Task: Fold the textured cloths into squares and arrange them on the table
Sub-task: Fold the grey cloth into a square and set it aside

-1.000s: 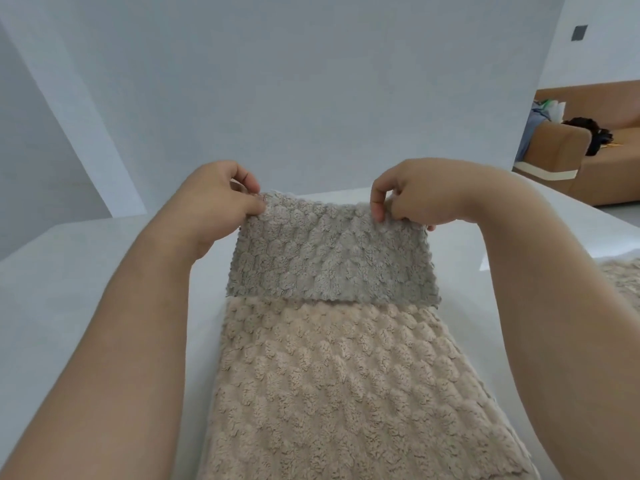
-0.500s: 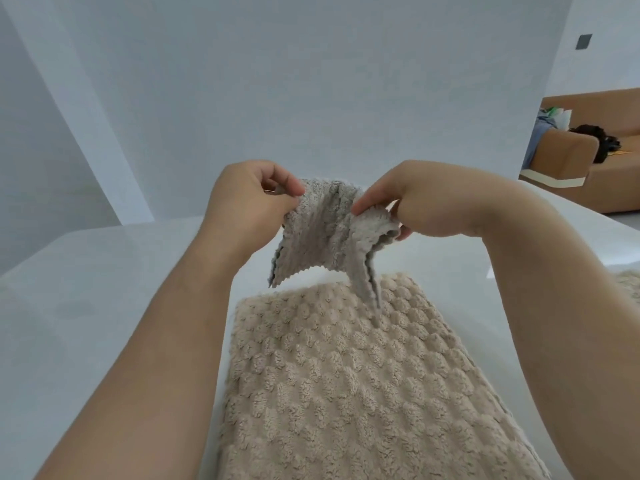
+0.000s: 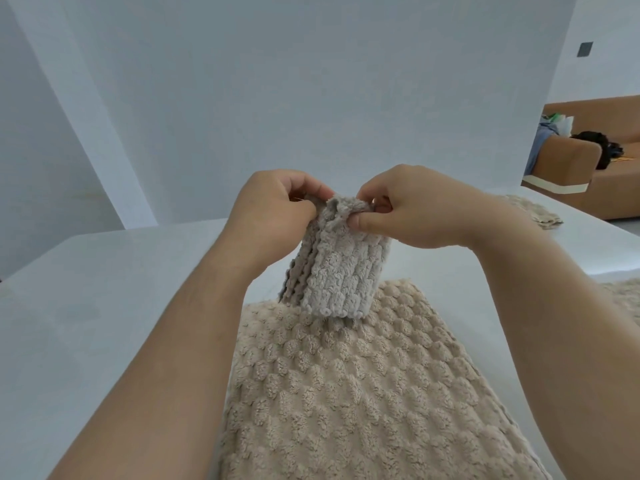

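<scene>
A small grey textured cloth hangs folded in half in the air above the table, its lower edge just over a large beige bubble-textured cloth that lies flat below. My left hand pinches the grey cloth's top left corners. My right hand pinches the top right corners, with the two hands almost touching.
The white table extends left and behind the cloths. Another beige cloth lies at the far right of the table, and a further one shows at the right edge. A brown sofa stands beyond, white walls behind.
The grey cloth was held spread wide by its top corners. My hands came together, bringing the corners to meet, so the cloth now hangs folded in half.
</scene>
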A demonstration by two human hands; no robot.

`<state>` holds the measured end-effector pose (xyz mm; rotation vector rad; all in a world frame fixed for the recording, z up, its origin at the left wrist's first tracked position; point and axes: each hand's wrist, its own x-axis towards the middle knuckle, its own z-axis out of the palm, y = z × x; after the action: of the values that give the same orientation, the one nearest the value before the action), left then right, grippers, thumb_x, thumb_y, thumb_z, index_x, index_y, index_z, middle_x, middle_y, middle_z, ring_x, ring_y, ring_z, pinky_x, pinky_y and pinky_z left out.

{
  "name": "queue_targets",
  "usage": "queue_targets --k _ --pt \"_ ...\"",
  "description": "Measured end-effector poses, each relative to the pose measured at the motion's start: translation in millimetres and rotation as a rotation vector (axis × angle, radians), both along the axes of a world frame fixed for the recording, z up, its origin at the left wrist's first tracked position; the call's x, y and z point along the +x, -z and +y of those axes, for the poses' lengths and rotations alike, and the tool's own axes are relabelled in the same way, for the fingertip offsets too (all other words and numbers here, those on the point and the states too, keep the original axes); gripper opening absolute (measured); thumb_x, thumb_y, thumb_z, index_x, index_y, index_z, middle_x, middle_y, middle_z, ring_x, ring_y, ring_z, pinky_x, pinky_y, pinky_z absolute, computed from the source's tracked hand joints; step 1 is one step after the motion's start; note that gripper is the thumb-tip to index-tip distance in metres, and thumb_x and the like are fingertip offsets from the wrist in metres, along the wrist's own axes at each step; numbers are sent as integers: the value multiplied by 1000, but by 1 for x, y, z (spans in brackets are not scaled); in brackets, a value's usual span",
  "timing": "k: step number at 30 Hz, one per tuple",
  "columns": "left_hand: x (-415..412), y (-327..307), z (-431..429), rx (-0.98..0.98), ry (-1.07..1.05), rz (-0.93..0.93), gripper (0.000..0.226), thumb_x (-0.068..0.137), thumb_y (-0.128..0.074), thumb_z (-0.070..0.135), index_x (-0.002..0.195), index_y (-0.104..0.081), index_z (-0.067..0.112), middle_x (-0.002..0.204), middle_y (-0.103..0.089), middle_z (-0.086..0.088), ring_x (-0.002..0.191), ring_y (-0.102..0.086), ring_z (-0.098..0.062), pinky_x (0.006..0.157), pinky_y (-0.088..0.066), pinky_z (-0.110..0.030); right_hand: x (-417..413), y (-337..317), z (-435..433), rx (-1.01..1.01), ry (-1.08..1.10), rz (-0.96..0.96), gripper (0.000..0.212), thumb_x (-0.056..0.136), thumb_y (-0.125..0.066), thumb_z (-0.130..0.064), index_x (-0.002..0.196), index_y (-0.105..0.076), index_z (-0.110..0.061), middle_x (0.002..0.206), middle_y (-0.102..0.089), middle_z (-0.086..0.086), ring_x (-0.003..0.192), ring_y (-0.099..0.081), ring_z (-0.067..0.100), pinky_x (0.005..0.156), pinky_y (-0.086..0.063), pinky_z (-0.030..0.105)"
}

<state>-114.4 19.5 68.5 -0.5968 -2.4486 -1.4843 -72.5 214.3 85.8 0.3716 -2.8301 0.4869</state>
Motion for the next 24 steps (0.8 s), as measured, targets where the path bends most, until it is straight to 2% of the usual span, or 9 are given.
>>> queue_targets --k 5,7,10,13,17,20,22,23,24 --pt "-1 3 1 -12 48 25 28 91 -66 0 88 -78 26 80 -75 1 67 -65 -10 66 -58 -32 -1 2 2 7 5 -17 28 97 -60 -48 86 -67 -23 71 -58 -11 66 -54 5 59 -38 28" --pt "-1 3 1 -12 59 28 29 92 -65 0 89 -78 27 76 -74 6 65 -64 -8 64 -57 -30 -1 2 2 3 -6 -21 28 97 -59 -48 88 -67 -23 72 -58 -11 67 -54 6 60 -39 29" --pt "-2 4 1 -22 69 35 34 92 -64 0 87 -77 30 72 -72 11 62 -63 -5 58 -52 -19 -1 3 1 -4 -17 -21 26 97 -59 -46 88 -67 -24 69 -58 -10 64 -53 6 60 -39 30" --pt "-4 5 1 -21 69 36 34 92 -64 0 87 -77 31 75 -74 12 64 -64 -5 55 -49 -16 -1 3 1 -10 -18 -19 24 98 -58 -45 88 -66 -25 69 -56 -11 64 -52 5 59 -37 29" --pt "0 4 4 -10 85 28 31 94 -62 3 88 -78 29 74 -74 12 64 -64 -5 61 -55 -23 -2 3 0 -8 -9 -16 21 99 -56 -46 88 -64 -30 72 -56 -13 67 -51 2 58 -36 28" --pt "0 3 7 4 113 8 32 92 -58 5 85 -80 28 80 -77 6 73 -69 -15 82 -60 -43 -3 3 0 -7 0 -1 20 99 -57 -47 85 -62 -33 73 -56 -14 66 -51 1 57 -36 25" --pt "0 2 9 18 141 -3 26 88 -57 18 84 -81 27 83 -77 -3 82 -69 -33 88 -57 -55 -4 3 0 -5 9 8 21 98 -58 -46 86 -64 -30 74 -59 -12 67 -52 1 57 -37 25" --pt "0 1 9 24 160 -2 23 87 -59 27 84 -81 27 83 -77 -6 85 -69 -36 88 -57 -56 -4 4 0 -7 12 10 22 98 -58 -46 84 -64 -30 74 -59 -11 66 -52 2 57 -37 26" --pt "1 1 9 19 175 11 22 89 -62 36 84 -81 26 80 -75 -7 82 -69 -33 85 -59 -51 -5 4 -1 -12 14 12 24 98 -58 -46 81 -64 -29 72 -60 -9 64 -52 4 56 -37 27"
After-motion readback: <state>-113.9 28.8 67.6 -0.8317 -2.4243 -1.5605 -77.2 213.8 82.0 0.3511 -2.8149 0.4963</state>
